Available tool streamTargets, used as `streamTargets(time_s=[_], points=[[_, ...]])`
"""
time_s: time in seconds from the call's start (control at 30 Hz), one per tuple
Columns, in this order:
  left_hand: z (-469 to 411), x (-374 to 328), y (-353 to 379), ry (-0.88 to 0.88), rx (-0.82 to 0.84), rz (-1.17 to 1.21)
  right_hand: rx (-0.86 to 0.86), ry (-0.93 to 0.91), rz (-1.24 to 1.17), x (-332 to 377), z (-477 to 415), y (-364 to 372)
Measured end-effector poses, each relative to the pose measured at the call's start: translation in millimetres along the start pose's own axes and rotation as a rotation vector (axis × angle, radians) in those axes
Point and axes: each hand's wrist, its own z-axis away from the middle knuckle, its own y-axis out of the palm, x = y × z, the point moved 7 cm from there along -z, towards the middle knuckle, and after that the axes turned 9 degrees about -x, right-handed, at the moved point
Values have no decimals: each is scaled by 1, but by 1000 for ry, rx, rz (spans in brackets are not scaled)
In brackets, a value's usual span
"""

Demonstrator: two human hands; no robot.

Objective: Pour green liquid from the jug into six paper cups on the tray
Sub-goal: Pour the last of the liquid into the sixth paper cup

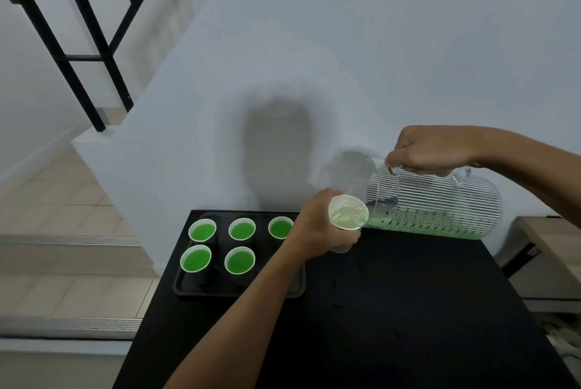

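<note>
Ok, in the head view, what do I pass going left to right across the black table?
Black tray holding five filled cups → left hand → paper cup in its grip → tilted jug. The right hand overlaps the jug, so it is left out.

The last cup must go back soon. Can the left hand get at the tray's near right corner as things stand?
Probably yes. The left hand, gripping the paper cup, is right above the tray's right edge, and no filled cup shows in that corner, though the forearm hides part of it.
</note>
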Motion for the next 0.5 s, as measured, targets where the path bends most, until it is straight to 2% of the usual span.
streamTargets(time_s=[0.5], points=[[0,-1,0,14,3,-5,4,-18,29,3,-3,0]])
